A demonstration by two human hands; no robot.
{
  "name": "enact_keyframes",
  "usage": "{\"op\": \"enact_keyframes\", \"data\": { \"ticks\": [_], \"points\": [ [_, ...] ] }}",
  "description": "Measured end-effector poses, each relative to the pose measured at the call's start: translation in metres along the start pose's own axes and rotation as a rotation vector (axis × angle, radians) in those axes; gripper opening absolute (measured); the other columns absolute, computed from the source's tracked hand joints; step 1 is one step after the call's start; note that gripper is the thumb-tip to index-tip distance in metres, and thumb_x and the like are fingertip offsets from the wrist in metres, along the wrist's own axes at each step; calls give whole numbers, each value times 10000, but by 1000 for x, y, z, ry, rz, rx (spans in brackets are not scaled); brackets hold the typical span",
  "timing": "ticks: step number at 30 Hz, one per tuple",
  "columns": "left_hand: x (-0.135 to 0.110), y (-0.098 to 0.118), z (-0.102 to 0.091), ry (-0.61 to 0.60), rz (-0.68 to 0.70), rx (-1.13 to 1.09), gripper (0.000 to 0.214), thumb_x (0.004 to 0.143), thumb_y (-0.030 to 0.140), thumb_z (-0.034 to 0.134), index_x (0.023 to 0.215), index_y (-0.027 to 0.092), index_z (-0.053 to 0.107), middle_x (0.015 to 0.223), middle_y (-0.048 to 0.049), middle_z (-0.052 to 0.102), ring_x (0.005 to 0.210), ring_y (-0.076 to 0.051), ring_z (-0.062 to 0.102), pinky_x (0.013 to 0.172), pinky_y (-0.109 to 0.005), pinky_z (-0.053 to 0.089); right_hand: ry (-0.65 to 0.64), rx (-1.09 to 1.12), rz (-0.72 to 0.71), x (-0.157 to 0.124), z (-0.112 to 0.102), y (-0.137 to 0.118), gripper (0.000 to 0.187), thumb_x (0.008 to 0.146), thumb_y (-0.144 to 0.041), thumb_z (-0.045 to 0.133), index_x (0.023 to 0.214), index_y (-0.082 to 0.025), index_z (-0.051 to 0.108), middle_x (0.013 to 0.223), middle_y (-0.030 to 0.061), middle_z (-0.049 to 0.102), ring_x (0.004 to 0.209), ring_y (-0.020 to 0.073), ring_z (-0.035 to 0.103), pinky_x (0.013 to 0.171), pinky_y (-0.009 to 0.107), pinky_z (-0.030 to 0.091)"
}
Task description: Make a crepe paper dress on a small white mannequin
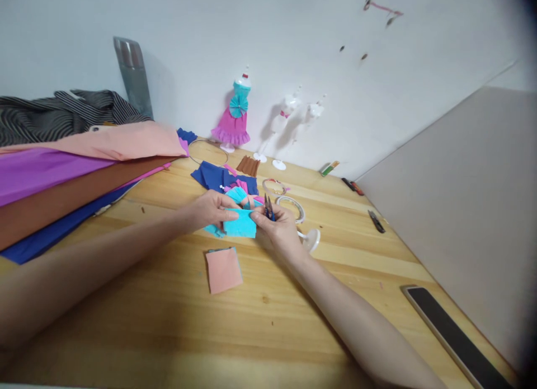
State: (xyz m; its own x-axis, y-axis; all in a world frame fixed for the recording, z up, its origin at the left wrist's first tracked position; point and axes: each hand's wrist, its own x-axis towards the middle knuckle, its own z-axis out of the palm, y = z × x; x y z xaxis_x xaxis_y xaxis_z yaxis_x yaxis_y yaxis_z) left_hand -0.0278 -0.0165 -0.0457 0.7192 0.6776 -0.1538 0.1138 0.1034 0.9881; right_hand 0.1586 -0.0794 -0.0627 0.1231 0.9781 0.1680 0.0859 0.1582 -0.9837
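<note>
My left hand (212,208) pinches the upper left edge of a turquoise square of cloth (239,224) held just above the wooden table (293,322). My right hand (279,226) is closed around small dark scissors (268,208), whose blades point up at the cloth's right edge. A salmon-pink square of cloth (224,270) lies flat on the table just in front of my hands. Behind my hands lies a heap of blue, pink and turquoise cloth scraps (226,182).
Large sheets of peach, purple, brown and blue cloth (62,176) cover the left side. A small mannequin in a pink and turquoise dress (235,117) and two bare white mannequins (285,120) stand by the wall. Tape rolls (289,204), a phone (453,336), a cutter (376,221).
</note>
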Motion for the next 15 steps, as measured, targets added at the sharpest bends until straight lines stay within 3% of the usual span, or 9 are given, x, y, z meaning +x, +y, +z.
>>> {"op": "enact_keyframes", "data": {
  "ticks": [3,8,15],
  "points": [
    [1,-4,0,-22,-32,-30,392,598,304,794,925,110,699,679,-21,690,564,-118,627,550,-224,520,41,-21,-18,0,0,1,204,658,-345,732,613,-181,618,563,-36,494,517,102,394,493,243,336],
    [1,-1,-3,-48,-100,-40,401,544,320,837,858,102,711,704,-63,722,654,-188,696,588,-264,555,34,-8,-20,3,-2,-5,189,638,-324,734,600,-176,624,527,-45,489,480,88,381,477,237,337],
    [-2,6,-4,-81,-87,26,356,592,365,816,820,107,725,656,-60,717,607,-172,689,575,-248,556,28,37,24,0,1,-7,219,623,-351,747,611,-180,611,524,-51,480,473,90,374,483,244,336]
  ]
}}
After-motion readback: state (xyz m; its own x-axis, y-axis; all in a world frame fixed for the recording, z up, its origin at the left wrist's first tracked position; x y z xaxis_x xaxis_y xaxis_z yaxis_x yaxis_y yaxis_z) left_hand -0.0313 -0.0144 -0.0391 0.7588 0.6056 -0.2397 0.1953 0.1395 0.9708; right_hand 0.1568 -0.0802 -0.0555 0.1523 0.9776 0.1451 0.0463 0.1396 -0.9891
